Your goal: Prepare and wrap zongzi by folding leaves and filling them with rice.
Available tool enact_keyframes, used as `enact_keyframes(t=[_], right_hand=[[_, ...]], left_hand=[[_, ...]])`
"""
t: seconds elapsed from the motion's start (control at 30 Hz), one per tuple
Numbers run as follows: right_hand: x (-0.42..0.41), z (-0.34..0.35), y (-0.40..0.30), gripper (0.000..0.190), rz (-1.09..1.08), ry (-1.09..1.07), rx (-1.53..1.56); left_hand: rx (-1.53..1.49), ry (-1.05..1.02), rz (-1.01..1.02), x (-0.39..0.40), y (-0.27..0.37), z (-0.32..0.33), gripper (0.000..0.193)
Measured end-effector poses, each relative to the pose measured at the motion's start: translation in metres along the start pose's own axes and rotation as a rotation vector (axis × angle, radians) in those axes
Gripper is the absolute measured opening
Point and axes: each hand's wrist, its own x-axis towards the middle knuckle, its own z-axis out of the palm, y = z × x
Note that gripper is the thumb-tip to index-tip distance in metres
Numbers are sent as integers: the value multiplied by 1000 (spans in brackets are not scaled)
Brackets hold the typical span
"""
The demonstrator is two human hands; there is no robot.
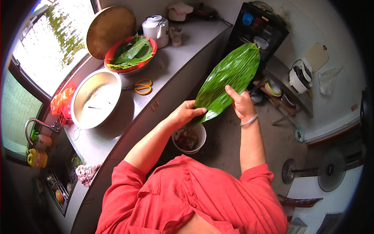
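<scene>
A broad, wet green leaf [230, 73] is held up in front of me, over the floor. My left hand [188, 112] grips its lower end, thumb on top. My right hand [241, 102] holds its right edge near the middle, thumb on the surface and fingers partly hidden; a silver bangle is on that wrist. On the counter to the left, a red-rimmed basin [155, 46] holds more green leaves [133, 54]. Nearer me stands a metal bowl [76, 102] of white grains [98, 105] with a utensil in it. Scissors with orange handles [143, 87] lie beside the bowl.
A white kettle [155, 29] and a glass mug [176, 36] stand farther back on the counter [187, 54]. A bucket [201, 143] with dark contents is on the floor below my hands. The sink [62, 187] is at lower left, a standing fan [330, 169] at right.
</scene>
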Motion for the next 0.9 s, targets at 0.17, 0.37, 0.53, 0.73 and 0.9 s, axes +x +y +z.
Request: enact_keyframes(t=[0.17,0.37,0.53,0.73,0.9], right_hand=[[1,-13,4,31,-46,88,-61],[6,-16,21,33,-117,175,69],[7,-28,22,31,-180,340,84],[9,8,35,31,-156,517,161],[-1,46,55,31,-126,471,259]], left_hand=[[-4,-70,-40,-6,-6,-9,17],[35,2,4,-3,-18,-23,14],[-101,164,75,-2,-27,-34,15],[-431,151,41,10,-61,-10,73],[-750,153,108,23,-30,19,64]])
